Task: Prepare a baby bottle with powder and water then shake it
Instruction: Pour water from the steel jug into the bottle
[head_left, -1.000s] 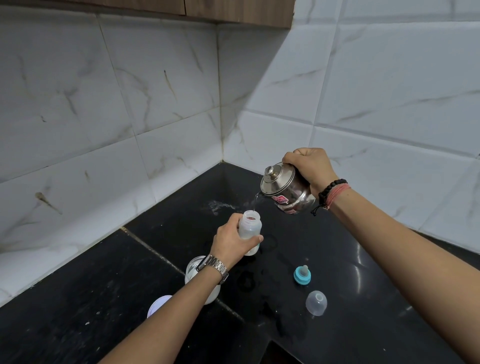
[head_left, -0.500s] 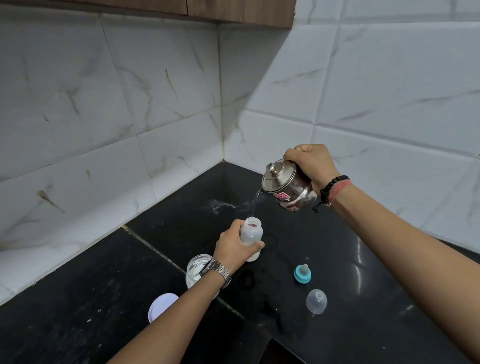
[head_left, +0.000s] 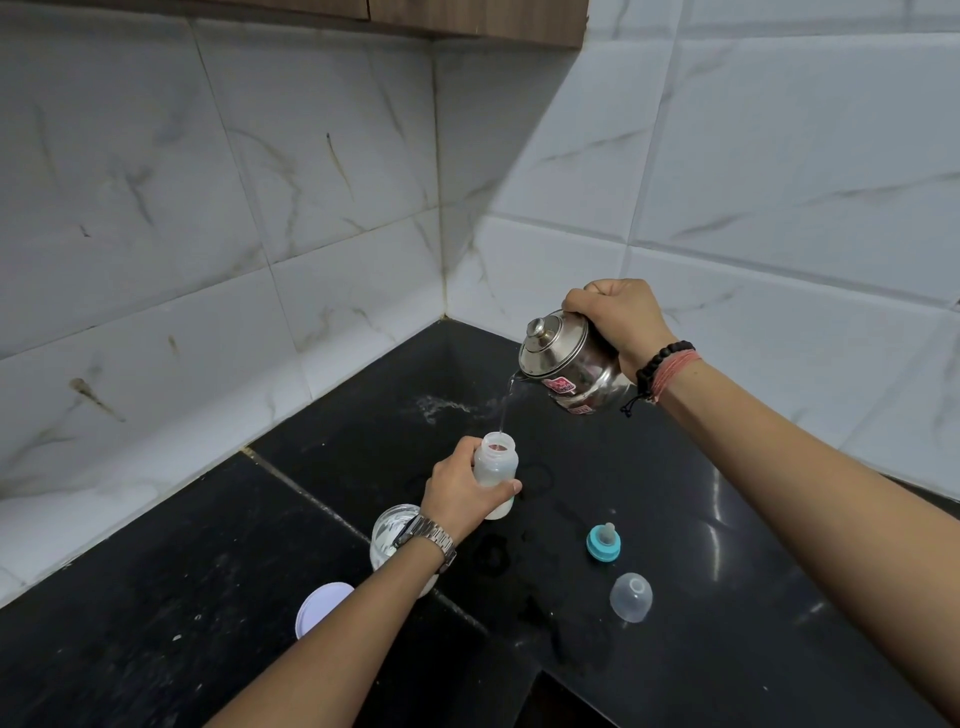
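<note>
Small translucent plastic baby bottle (head_left: 496, 475), uncapped, upright above the black stone counter (head_left: 182, 597); left hand (head_left: 457, 499) wrapped round its body. Thin water stream (head_left: 505, 405) entering its mouth from a tilted, lidded steel kettle (head_left: 569, 366), gripped by the right hand (head_left: 621, 322). Teal teat ring (head_left: 603, 543) and clear dome cap (head_left: 630, 596) on the counter to the right, apart.

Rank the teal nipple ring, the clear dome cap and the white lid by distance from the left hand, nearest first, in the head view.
1. White lid, below the left hand, beside its forearm.
2. Teal nipple ring, to the hand's right.
3. Clear dome cap, right and nearer the camera.
</note>
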